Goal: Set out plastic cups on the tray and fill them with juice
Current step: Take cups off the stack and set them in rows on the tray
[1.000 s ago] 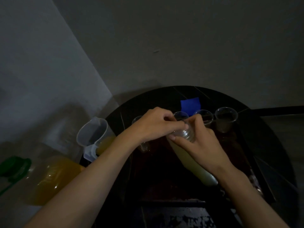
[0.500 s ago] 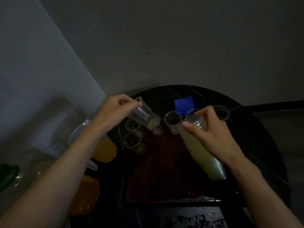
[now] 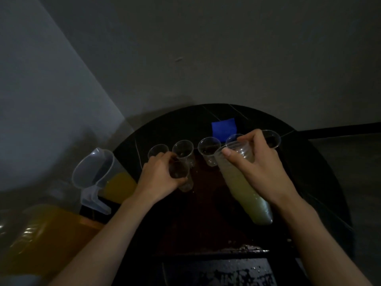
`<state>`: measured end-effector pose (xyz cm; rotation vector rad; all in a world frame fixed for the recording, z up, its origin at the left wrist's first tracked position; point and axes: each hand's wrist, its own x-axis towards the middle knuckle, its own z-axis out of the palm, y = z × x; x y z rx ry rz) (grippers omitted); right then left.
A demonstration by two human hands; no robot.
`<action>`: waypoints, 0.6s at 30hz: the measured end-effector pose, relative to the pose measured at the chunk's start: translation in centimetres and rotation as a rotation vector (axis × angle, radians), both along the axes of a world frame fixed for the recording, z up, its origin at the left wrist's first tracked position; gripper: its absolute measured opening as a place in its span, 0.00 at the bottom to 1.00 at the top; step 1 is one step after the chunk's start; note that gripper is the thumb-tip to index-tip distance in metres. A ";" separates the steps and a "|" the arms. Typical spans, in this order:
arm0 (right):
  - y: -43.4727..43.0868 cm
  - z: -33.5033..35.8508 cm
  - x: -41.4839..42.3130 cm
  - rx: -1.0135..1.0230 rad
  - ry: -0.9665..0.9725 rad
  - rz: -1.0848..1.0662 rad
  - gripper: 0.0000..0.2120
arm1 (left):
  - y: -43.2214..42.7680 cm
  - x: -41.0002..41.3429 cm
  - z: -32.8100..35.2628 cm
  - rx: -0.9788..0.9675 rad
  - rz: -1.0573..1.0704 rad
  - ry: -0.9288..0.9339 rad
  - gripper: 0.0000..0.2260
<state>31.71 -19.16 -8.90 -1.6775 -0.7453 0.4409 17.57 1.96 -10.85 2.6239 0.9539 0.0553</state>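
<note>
The setting-out step looks to be in hand, with no pouring begun. Left of centre, the left hand (image 3: 159, 178) has its fingers curled round one clear cup (image 3: 185, 182), holding it low over the near-left part of the dark tray (image 3: 208, 219), just below the row of empty cups (image 3: 208, 148) along the tray's far edge; whether its base touches down I cannot tell. Right of centre, the right hand (image 3: 261, 170) grips the mouth end of a slanted stack of cups (image 3: 241, 190). The jug (image 3: 94, 168) with orange juice waits at the left, off the tray. Next, I'd say, the cup must be stood upright and let go, then another peeled from the stack.
</note>
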 end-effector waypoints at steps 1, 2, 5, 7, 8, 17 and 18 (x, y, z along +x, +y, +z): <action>0.0 0.0 0.0 0.002 -0.001 0.000 0.23 | 0.1 0.0 -0.1 0.002 -0.003 -0.009 0.29; 0.0 0.0 0.0 0.000 -0.004 0.000 0.23 | 0.2 0.0 -0.3 0.000 -0.005 -0.021 0.28; 0.0 0.0 0.1 -0.006 -0.013 0.001 0.23 | 0.3 0.2 -0.5 -0.009 -0.024 -0.031 0.28; 0.0 0.0 0.1 -0.003 -0.011 0.002 0.23 | 0.2 0.2 -0.8 -0.003 -0.029 -0.038 0.28; -0.1 0.0 0.2 0.000 -0.008 0.002 0.23 | 0.2 0.2 -1.0 0.001 -0.027 -0.051 0.28; -0.2 0.1 0.3 0.009 0.001 0.012 0.22 | 0.0 0.3 -1.3 0.013 -0.022 -0.059 0.28; -0.2 0.1 0.3 0.011 0.000 0.008 0.23 | 0.0 0.3 -1.3 0.009 -0.025 -0.055 0.29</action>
